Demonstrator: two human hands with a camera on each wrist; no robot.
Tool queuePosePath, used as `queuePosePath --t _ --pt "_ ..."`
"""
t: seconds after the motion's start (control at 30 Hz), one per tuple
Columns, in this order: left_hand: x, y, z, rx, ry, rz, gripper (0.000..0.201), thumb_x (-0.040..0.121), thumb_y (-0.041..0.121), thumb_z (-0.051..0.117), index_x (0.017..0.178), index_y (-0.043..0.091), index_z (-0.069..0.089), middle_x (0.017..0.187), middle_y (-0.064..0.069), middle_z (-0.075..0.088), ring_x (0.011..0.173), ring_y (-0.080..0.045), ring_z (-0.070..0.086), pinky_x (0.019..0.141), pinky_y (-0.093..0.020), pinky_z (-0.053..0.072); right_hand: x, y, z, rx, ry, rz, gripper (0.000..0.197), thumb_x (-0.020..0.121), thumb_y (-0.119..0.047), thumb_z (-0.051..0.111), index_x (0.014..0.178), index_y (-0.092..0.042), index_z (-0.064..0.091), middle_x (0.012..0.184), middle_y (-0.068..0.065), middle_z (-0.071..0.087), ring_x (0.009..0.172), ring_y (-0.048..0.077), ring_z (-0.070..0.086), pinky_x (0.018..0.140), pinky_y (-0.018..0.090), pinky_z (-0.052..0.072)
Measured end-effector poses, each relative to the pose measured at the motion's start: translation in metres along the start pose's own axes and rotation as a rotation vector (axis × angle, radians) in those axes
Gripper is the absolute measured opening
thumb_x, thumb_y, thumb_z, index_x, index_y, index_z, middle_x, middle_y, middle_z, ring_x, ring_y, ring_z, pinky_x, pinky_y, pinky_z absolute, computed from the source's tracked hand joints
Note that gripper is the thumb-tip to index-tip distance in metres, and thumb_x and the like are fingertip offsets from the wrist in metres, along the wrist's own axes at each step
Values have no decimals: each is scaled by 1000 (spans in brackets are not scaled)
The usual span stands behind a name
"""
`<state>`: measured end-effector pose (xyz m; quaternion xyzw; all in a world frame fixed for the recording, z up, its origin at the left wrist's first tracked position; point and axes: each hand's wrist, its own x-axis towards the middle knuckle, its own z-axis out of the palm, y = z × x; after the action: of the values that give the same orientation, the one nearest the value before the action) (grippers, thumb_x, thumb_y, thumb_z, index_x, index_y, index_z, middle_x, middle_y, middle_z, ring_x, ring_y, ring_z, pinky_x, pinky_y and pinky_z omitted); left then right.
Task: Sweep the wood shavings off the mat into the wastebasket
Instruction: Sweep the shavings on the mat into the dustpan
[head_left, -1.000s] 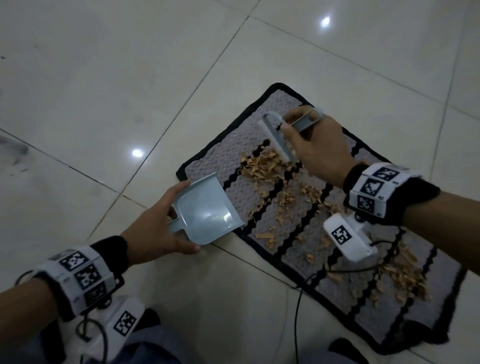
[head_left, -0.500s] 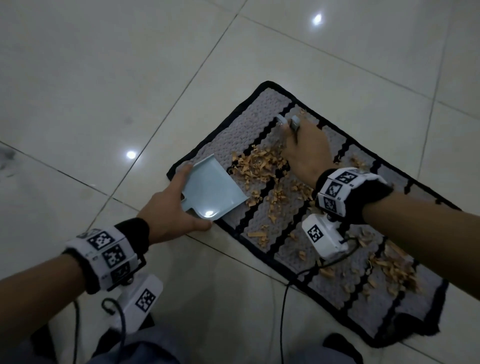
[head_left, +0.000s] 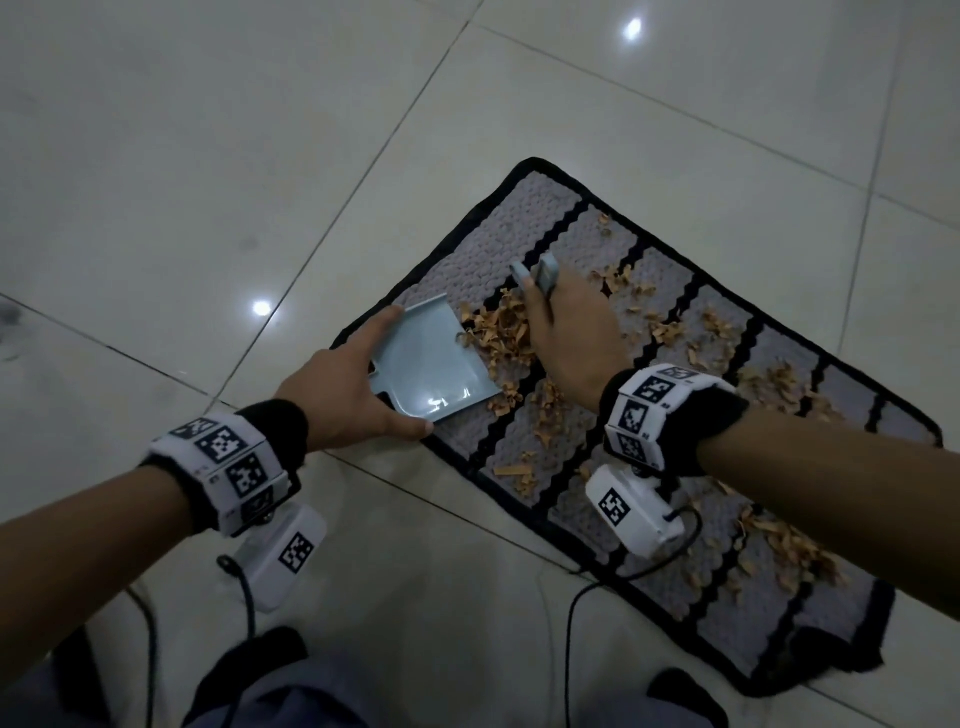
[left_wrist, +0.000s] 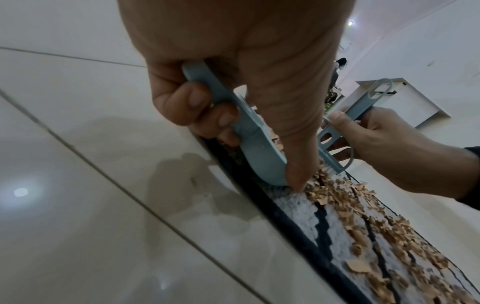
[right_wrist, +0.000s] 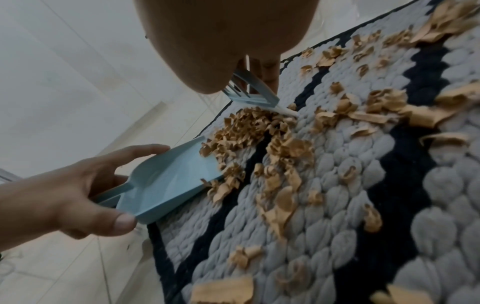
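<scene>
A grey mat (head_left: 524, 218) with black wavy stripes lies on the tiled floor, strewn with tan wood shavings (head_left: 498, 335). My left hand (head_left: 343, 395) grips a pale blue dustpan (head_left: 431, 364) by its handle, its front edge resting on the mat's near-left corner against the pile. My right hand (head_left: 566, 332) holds a small blue brush (head_left: 543, 275); its bristles (right_wrist: 283, 111) touch the mat just behind the heap of shavings (right_wrist: 249, 127). In the left wrist view, fingers (left_wrist: 182, 102) curl round the dustpan handle (left_wrist: 221, 98). No wastebasket is in view.
More shavings (head_left: 789, 545) lie scattered along the mat's right half and near corner. Glossy floor tiles (head_left: 208, 156) surround the mat. Cables (head_left: 613, 577) trail from the wrist cameras across the floor. A white bench (left_wrist: 405, 98) stands far off.
The dustpan has moved from above the floor onto the mat's corner, up against the shavings. The right hand turned the brush down behind the pile and gathered the shavings toward the pan.
</scene>
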<state>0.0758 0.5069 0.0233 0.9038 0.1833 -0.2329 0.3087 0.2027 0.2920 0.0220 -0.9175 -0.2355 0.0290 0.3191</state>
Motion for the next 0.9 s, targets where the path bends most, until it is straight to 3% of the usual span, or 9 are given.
queuePosePath --t 0.13,0.23,0.33,0.53,0.57,0.63,0.7,0.77,0.9 --pt "0 1 -1 15 -5 1 128 51 65 85 150 48 4 132 -4 53 100 -24 55 88 -36 50 -5 -6 1 37 -56 -22 22 104 -30 41 88 -16 45 71 -4 43 57 11 37 53 24 25" --pt "0 2 -2 23 -8 -1 128 52 65 85 150 48 4 132 -4 53 105 -26 57 88 -36 50 -6 -8 -4 49 -96 -42 24 104 -31 41 86 -15 46 66 -12 38 56 0 36 49 14 23" --pt "0 2 -4 33 -10 2 129 50 66 85 149 49 4 131 -5 54 105 -27 58 88 -38 51 0 -3 -10 102 -132 -35 37 104 -34 40 87 -4 54 58 -7 42 47 5 37 44 15 29" --pt "-1 4 -7 56 -15 4 128 49 67 84 148 50 4 130 -5 55 106 -29 58 90 -39 52 24 2 -29 98 -82 -42 39 104 -37 40 91 -5 57 57 -1 52 45 8 45 41 15 32" --pt "-1 4 -7 58 -19 4 128 50 68 84 148 50 3 131 -5 55 107 -29 58 90 -40 52 29 3 -32 83 -72 -58 41 104 -38 39 93 -4 58 60 5 57 47 15 50 42 17 35" --pt "-1 4 -8 66 -21 2 128 49 69 83 147 51 3 131 -5 55 106 -29 59 90 -41 52 39 5 -38 48 -76 -85 42 104 -38 38 98 -4 60 73 15 65 59 27 60 53 32 49" --pt "-1 4 -10 72 -27 6 128 48 71 82 146 52 2 130 -5 55 106 -29 59 90 -42 52 46 6 -44 19 -82 -94 40 104 -37 37 101 -5 61 81 15 66 68 28 63 63 41 52" --pt "0 5 -11 77 -35 9 128 48 71 82 147 51 3 130 -5 55 106 -29 59 90 -42 52 50 7 -45 -12 -88 -84 37 105 -35 38 96 -6 58 75 11 62 62 24 59 58 36 49" --pt "1 6 -12 76 -35 7 128 49 70 83 147 51 3 132 -5 54 106 -29 58 90 -42 52 45 9 -39 -4 -135 -24 28 105 -31 40 83 -15 46 56 -6 43 46 7 40 45 20 26"
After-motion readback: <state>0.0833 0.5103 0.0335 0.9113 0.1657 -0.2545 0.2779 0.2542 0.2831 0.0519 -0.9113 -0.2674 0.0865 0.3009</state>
